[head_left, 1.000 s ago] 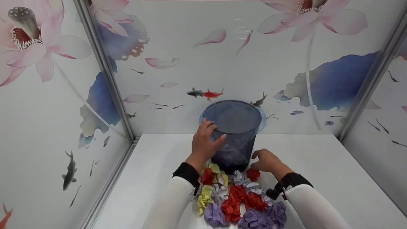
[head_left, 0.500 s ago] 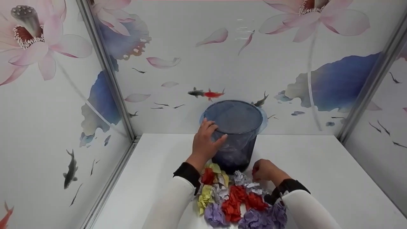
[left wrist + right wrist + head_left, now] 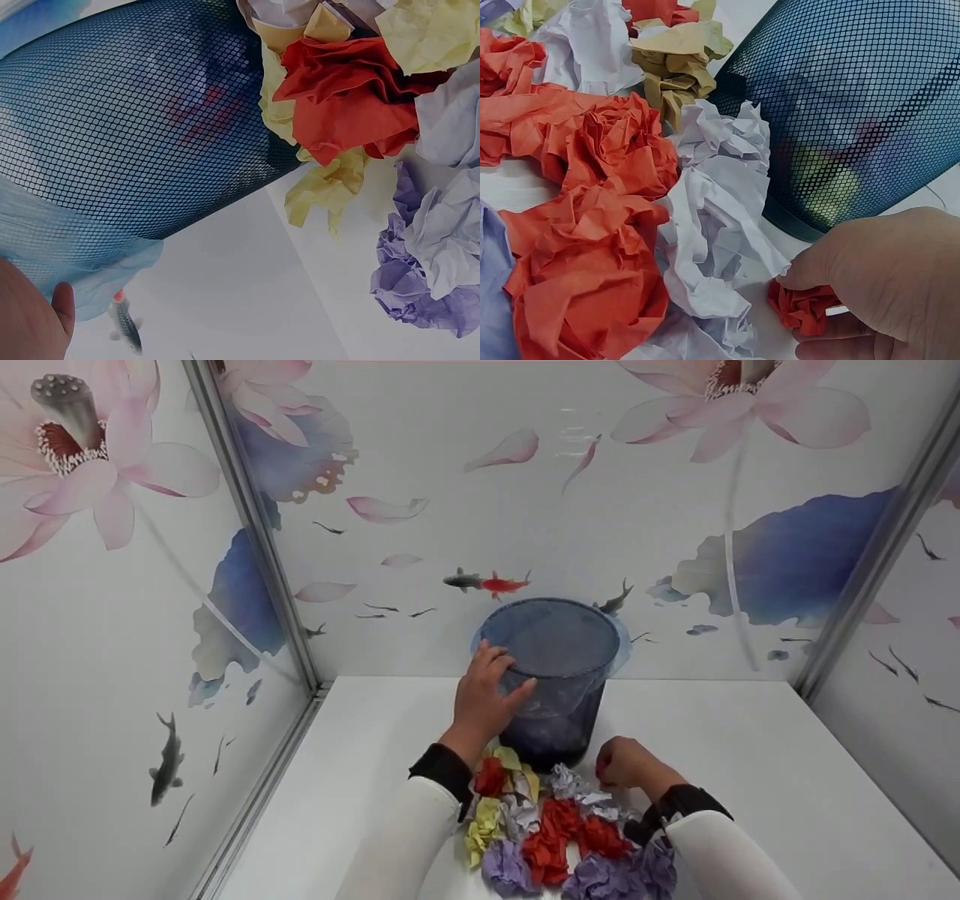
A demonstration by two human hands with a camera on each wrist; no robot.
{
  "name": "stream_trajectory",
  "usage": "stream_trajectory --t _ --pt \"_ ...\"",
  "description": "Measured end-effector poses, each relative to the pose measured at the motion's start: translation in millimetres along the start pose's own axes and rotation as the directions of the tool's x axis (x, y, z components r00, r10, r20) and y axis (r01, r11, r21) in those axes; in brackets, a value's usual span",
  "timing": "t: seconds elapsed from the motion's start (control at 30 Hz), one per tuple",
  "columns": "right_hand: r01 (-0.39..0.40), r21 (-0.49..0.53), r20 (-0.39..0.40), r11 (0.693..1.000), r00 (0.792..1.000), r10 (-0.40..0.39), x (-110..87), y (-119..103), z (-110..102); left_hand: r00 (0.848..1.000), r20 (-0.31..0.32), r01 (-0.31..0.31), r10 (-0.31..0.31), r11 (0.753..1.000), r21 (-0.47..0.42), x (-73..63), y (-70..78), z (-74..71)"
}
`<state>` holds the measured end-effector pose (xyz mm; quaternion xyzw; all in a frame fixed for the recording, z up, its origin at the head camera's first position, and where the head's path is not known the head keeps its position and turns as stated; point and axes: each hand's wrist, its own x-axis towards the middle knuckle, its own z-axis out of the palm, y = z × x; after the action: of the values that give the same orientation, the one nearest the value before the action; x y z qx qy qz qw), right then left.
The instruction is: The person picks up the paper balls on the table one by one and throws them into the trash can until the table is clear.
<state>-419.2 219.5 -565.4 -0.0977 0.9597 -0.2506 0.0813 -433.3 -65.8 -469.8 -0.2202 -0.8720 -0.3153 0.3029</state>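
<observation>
My left hand [image 3: 484,701] rests against the near left of a mesh wastebasket [image 3: 555,735], fingers at its rim and thumb spread in front. A thin blue bag lines the basket and folds over the rim. Beside the basket's base, my right hand [image 3: 630,763] pinches a small red crumpled paper ball [image 3: 804,306] low at the table. Through the mesh, crumpled paper [image 3: 821,184] shows inside the basket. In the left wrist view only the left thumb [image 3: 64,307] and part of the palm appear, by the bag's edge; the other fingers are hidden.
Crumpled paper balls lie heaped before the basket: red [image 3: 551,840], yellow [image 3: 484,825], purple [image 3: 506,866] and white [image 3: 566,781]. They sit on a white table [image 3: 360,780] between both forearms. A printed wall [image 3: 420,637] stands right behind the basket, with a side wall [image 3: 247,780] at left.
My right hand has moved down beside the basket and closed on the small red paper ball. It stays nearly still over the last half second. The left hand keeps its place.
</observation>
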Motion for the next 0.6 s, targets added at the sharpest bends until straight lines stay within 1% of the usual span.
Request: stream_trajectory --t 0.13,0.3,0.43,0.6 --pt "0.049 -0.033 -0.025 0.998 0.998 -0.05 -1.1 1.1 -0.5 1.0 0.0 -0.001 0.001 1.0 -0.004 0.0 0.9 -1.0" --pt "0.051 -0.025 -0.035 0.998 0.998 -0.051 -1.3 2.8 0.2 1.0 0.005 0.008 -0.008 1.0 -0.016 0.1 1.1 -1.6" --pt "0.068 -0.024 -0.038 0.997 0.997 -0.069 -2.6 2.9 -0.3 1.0 0.01 0.012 -0.012 1.0 -0.014 0.0 1.6 -2.1" --pt "0.064 -0.004 -0.033 0.998 0.997 -0.064 -3.5 4.7 -1.9 1.0 0.014 0.011 -0.011 1.0 -0.019 0.0 2.3 -3.5"
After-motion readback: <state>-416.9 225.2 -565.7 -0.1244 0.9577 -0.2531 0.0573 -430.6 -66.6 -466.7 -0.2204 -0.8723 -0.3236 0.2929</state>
